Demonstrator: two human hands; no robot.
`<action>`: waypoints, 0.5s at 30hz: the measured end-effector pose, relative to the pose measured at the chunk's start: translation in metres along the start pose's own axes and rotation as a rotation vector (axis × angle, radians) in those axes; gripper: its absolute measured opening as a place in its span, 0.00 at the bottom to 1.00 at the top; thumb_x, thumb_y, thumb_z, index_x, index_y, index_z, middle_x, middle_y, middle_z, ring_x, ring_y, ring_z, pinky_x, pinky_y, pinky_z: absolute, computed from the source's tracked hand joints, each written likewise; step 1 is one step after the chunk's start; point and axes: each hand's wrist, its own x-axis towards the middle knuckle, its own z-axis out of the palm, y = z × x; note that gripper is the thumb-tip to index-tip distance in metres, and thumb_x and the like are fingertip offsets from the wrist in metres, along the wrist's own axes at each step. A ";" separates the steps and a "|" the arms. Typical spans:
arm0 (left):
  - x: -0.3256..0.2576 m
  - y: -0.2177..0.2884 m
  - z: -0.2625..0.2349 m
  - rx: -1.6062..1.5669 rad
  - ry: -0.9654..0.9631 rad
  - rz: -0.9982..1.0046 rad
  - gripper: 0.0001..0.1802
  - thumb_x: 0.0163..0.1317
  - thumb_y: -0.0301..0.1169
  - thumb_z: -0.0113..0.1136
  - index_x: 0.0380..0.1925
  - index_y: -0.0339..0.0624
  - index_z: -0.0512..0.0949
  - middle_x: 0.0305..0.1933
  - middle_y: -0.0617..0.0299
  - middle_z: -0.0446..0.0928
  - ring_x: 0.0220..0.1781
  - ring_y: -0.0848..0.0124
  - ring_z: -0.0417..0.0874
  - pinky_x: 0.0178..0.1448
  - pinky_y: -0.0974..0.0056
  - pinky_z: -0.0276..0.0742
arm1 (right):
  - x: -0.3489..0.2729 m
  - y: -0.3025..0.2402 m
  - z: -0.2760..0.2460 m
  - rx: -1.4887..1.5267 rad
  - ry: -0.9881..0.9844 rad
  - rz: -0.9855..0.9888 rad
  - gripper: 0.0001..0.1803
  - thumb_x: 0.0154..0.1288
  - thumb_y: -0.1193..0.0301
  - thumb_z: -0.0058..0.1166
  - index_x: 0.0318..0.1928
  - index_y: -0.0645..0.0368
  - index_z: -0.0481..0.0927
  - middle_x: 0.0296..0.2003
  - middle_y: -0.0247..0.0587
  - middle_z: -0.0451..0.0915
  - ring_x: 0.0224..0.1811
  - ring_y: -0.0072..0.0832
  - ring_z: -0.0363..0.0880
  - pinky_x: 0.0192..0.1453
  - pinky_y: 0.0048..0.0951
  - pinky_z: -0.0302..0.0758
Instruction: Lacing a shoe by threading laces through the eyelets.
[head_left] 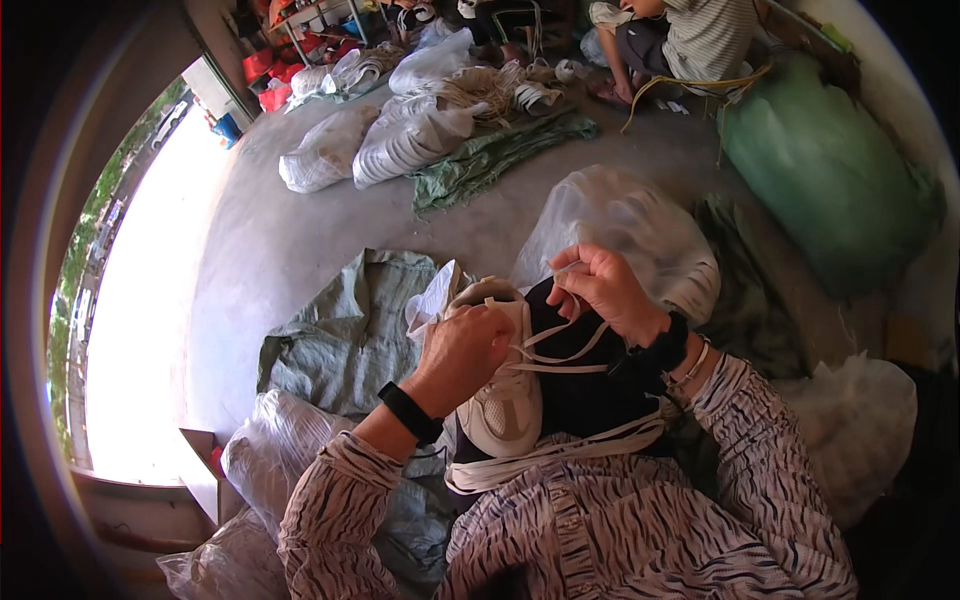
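A beige and white sneaker (505, 410) rests on my lap, its toe pointing toward me. My left hand (462, 348) is closed over the side of its opening, by the eyelets; the fingertips are partly hidden. To the right and a little higher, my right hand (605, 285) pinches a cream shoelace (565, 360). Loops of that lace run between the hand and the sneaker's eyelets, over dark cloth. A bundle of loose cream laces (560, 447) lies across my lap, just below the toe. White paper (432, 300) shows beside the sneaker's heel.
A clear plastic bag (620, 225) stands ahead, with green woven sacking (345, 325) at left. Further off are white bundles (415, 140), a large green sack (825, 170) and a seated person (690, 45). Another filled plastic bag (850, 430) sits by my right arm.
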 end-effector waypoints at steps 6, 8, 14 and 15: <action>-0.003 0.000 0.005 0.383 -0.088 0.242 0.05 0.51 0.29 0.58 0.30 0.45 0.79 0.36 0.62 0.75 0.44 0.63 0.77 0.39 0.62 0.78 | 0.010 -0.005 0.012 -0.253 -0.240 0.020 0.06 0.64 0.75 0.49 0.40 0.65 0.73 0.25 0.38 0.79 0.21 0.18 0.75 0.22 0.18 0.71; -0.004 0.001 0.007 0.414 -0.053 0.256 0.04 0.51 0.29 0.58 0.28 0.45 0.78 0.35 0.62 0.75 0.44 0.63 0.77 0.41 0.61 0.77 | 0.010 -0.006 0.026 -0.311 -0.241 0.035 0.04 0.63 0.77 0.48 0.37 0.65 0.75 0.22 0.37 0.79 0.20 0.17 0.74 0.21 0.18 0.70; -0.021 0.024 0.018 -0.052 -0.068 0.358 0.02 0.52 0.30 0.58 0.25 0.46 0.77 0.31 0.62 0.74 0.39 0.60 0.76 0.45 0.55 0.70 | 0.015 0.006 0.025 -0.927 -0.269 -0.263 0.07 0.54 0.71 0.54 0.33 0.59 0.78 0.23 0.41 0.80 0.25 0.31 0.79 0.32 0.30 0.73; -0.034 0.035 0.018 -0.225 -0.149 0.387 0.02 0.53 0.30 0.57 0.26 0.47 0.77 0.30 0.62 0.74 0.38 0.60 0.76 0.44 0.55 0.71 | 0.016 0.001 0.029 -0.912 -0.303 -0.222 0.08 0.53 0.70 0.54 0.33 0.59 0.79 0.25 0.42 0.80 0.28 0.37 0.80 0.35 0.33 0.73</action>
